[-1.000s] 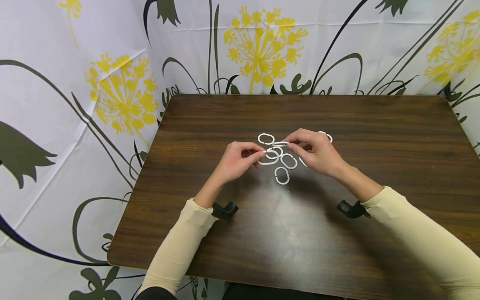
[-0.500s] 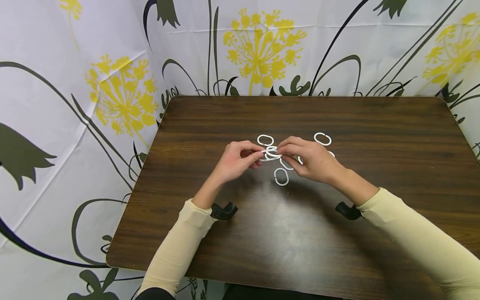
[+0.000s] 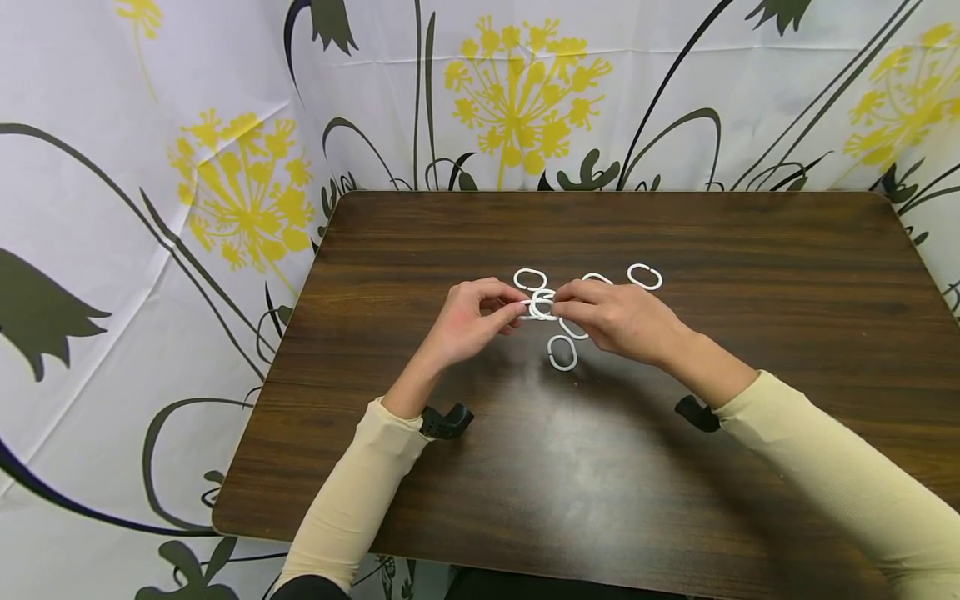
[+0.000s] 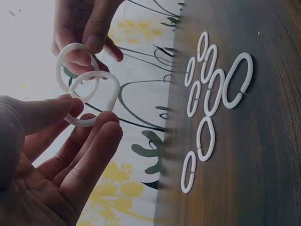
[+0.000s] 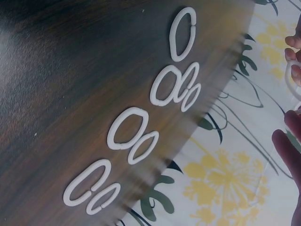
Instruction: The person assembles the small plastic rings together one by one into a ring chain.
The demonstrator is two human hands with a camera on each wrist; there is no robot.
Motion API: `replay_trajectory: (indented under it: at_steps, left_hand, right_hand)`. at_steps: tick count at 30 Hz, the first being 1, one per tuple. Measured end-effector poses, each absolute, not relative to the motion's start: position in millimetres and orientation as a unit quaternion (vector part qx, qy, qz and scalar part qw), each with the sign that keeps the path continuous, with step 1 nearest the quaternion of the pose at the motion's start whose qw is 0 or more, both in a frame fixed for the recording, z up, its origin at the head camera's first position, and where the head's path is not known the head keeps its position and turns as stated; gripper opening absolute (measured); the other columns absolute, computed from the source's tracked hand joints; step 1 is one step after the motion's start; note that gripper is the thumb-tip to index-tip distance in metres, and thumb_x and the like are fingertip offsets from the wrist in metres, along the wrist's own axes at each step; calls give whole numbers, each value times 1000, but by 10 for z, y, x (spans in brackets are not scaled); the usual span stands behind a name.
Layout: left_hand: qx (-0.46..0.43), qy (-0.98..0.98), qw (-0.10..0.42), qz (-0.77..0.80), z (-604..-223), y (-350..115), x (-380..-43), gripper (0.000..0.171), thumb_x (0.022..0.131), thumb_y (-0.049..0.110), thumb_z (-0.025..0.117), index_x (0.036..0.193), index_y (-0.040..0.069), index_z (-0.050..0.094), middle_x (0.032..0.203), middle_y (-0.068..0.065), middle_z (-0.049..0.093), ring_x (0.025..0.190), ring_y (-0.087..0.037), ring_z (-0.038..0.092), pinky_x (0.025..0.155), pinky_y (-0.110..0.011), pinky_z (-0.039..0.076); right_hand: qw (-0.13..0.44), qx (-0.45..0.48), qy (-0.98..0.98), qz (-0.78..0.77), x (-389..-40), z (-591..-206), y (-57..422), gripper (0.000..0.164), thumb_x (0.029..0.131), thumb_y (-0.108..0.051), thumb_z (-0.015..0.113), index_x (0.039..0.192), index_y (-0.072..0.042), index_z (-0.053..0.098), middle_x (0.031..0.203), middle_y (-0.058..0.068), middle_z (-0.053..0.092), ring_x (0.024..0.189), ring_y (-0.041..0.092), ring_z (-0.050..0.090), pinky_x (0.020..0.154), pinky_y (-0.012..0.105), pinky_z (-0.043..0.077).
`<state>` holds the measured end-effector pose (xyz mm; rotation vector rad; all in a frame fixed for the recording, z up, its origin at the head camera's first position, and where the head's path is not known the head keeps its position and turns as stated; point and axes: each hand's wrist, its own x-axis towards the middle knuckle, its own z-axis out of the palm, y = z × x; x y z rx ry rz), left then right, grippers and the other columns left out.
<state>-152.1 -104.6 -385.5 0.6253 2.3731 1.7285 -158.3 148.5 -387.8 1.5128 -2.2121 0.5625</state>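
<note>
In the head view, both hands meet over the table's middle above white oval plastic links. My left hand (image 3: 476,323) pinches one white link (image 4: 114,94) between thumb and fingertips. My right hand (image 3: 626,318) holds a second white link (image 4: 59,73) by its far side. These two ovals cross each other in the left wrist view, held up above the tabletop. Beneath the hands lie several more links, each with a small gap in its rim, among them a near link (image 3: 551,353) and a far right link (image 3: 642,266). Only the right hand's fingertips appear at the right wrist view's edge.
The dark wood-grain table (image 3: 787,275) has rounded corners. A white curtain (image 3: 660,50) with yellow and grey-green flowers hangs behind and to the left. Black wrist cameras sit below each hand, the left camera (image 3: 447,422) close over the tabletop.
The right hand has moved left and nearer, bringing its link against the left hand's link, and its grip has turned over slightly. The far right link is now uncovered. My left hand hardly moved.
</note>
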Motion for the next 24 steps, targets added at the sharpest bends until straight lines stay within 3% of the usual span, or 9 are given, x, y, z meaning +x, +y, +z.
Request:
replay_trajectory:
  at_steps: [5,9,18,24]
  left_hand:
    - [211,789,60,574,-3851,-1038,-1521,11,92,5,69,99,-2,72,89,-11,66,71,-28,69,62,-33,59]
    - [212,789,58,574,-3839,-1028,-1518,12,91,3,69,100,-4,72,89,-15,66,70,-22,68,63,-36,59]
    - [198,775,49,598,-3546,-1009,-1394,13,91,-6,65,100,-14,67,92,-26,65,78,-43,66,68,-52,58]
    - [189,772,39,605,-3480,-1038,-1379,12,91,-7,64,99,-14,67,92,-32,65,80,-51,63,68,-53,57]
  right_hand:
    - [199,549,-792,176,-1584,-3873,1502,37,78,9,69,112,-5,68,111,9,63,95,22,63,66,34,56]
    - [202,551,-791,170,-1589,-3889,1494,35,79,7,70,111,-6,69,110,9,64,95,23,64,66,35,57]
    - [209,527,-797,207,-1571,-3942,1482,41,83,3,71,121,-9,68,119,9,65,97,23,66,67,39,58]
    - [180,514,-811,214,-1554,-4078,1525,22,88,-4,68,109,-9,72,105,2,65,90,16,65,64,36,57]
